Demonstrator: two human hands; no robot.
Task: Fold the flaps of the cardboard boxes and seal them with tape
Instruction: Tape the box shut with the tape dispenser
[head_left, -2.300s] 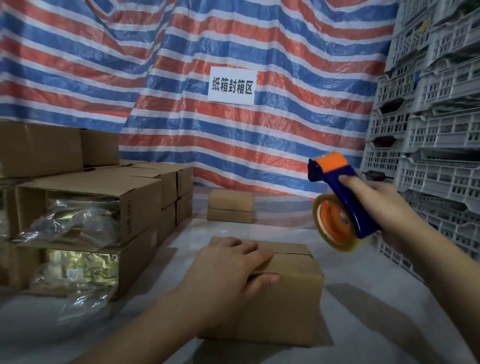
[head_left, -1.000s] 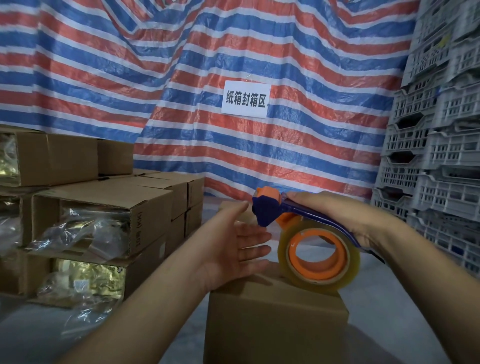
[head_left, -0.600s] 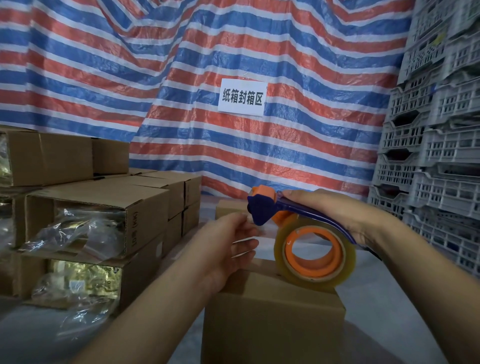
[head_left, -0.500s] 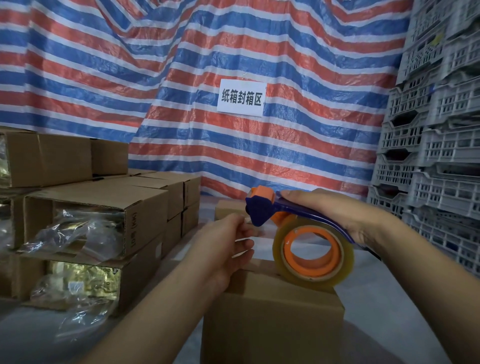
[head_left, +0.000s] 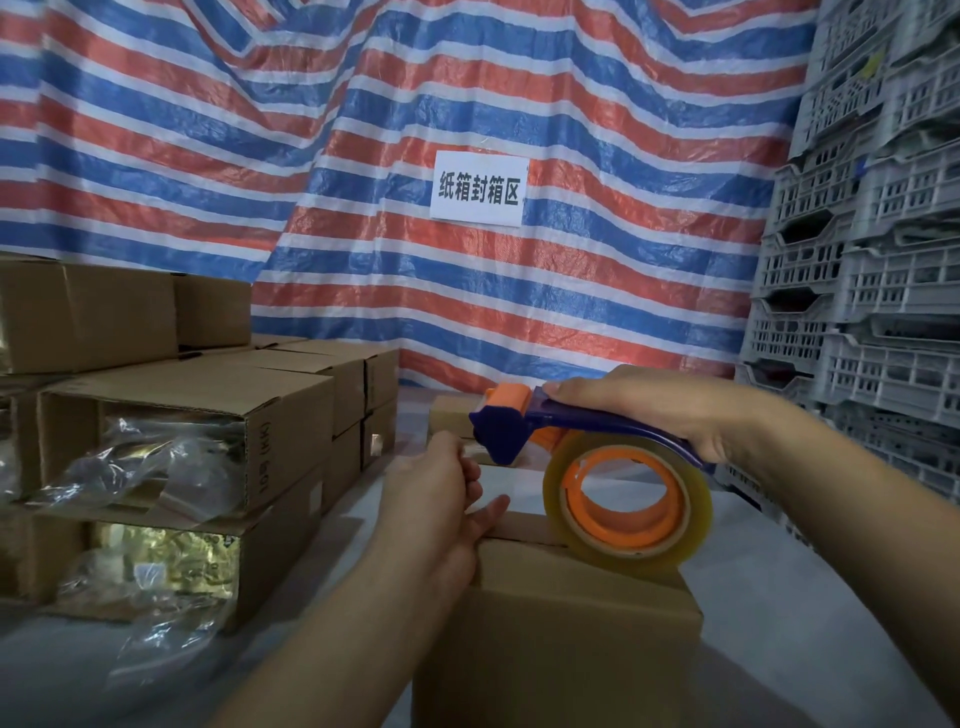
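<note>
Head view: I see my right hand wrapped round the handle of the tape gun, its roll resting on the box near centre. My left hand sits at the box's left top edge, fingers curled at the gun's nose; whether they pinch the tape end I cannot tell. Open boxes stack at left, crates at right, a sign on the far tarp.

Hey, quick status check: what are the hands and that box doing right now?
Right hand grips tape dispenser, roll on cardboard box. Left hand pinches at the tape end. Flaps folded, nothing in the way.
</note>
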